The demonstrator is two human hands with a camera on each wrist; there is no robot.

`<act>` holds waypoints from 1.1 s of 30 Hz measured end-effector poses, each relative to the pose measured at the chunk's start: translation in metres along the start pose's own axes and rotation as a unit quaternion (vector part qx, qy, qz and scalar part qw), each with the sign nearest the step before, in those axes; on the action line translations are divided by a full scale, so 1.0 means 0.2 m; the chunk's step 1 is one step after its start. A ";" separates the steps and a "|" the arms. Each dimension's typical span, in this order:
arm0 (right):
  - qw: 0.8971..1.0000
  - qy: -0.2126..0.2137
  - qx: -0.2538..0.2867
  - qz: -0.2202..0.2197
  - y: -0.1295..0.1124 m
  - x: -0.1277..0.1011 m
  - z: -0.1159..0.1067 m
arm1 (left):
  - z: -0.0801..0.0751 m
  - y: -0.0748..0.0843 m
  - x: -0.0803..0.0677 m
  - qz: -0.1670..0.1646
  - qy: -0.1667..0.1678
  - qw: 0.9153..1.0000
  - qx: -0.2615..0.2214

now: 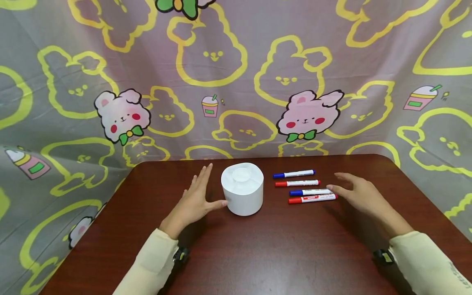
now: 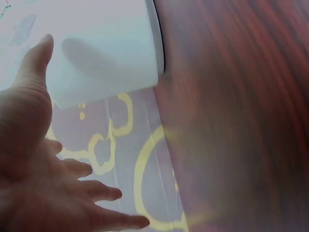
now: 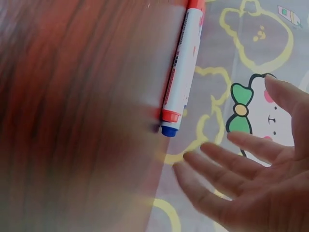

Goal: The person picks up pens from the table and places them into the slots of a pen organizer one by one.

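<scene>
From my remote seat, the dark wood table (image 1: 258, 254) fills the lower frame, its far edge meeting a rabbit-print cloth (image 1: 236, 73) at mid-height. A white round container (image 1: 243, 189) stands at centre; my left hand (image 1: 194, 201) flanks its left side, fingers straight and spread, thumb tip at its wall, gripping nothing. Right of centre lie four markers (image 1: 303, 187) in a stack of rows; my right hand (image 1: 359, 195) hovers open at their right ends, holding none. I judge this the reach before a first pick: next calls for closing on one marker. Open tabletop lies toward the bottom of the frame, with corners close at far left and right
</scene>
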State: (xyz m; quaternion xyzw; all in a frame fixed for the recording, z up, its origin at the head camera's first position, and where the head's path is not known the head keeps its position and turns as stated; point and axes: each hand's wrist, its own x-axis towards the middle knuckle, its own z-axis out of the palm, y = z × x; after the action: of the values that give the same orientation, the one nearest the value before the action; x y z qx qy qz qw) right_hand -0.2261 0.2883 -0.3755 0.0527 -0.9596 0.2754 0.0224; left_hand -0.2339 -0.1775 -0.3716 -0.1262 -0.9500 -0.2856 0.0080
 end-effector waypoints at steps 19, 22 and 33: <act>0.971 -0.069 0.225 0.036 0.01 0.02 0.04 | 0.11 0.14 0.07 0.007 0.001 0.954 -0.300; 0.969 -0.078 0.232 0.035 0.02 0.03 0.05 | 0.13 0.16 0.08 0.009 0.011 0.956 -0.294; 0.959 -0.113 0.257 0.027 0.03 0.04 0.07 | 0.18 0.17 0.10 0.001 0.036 0.967 -0.253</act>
State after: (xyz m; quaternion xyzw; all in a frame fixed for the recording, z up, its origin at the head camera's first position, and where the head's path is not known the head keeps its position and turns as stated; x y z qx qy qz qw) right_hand -0.2349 0.2860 -0.3902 0.0621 -0.8538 0.5054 -0.1079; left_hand -0.2438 -0.1260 -0.3824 -0.1149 -0.8458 -0.5208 0.0100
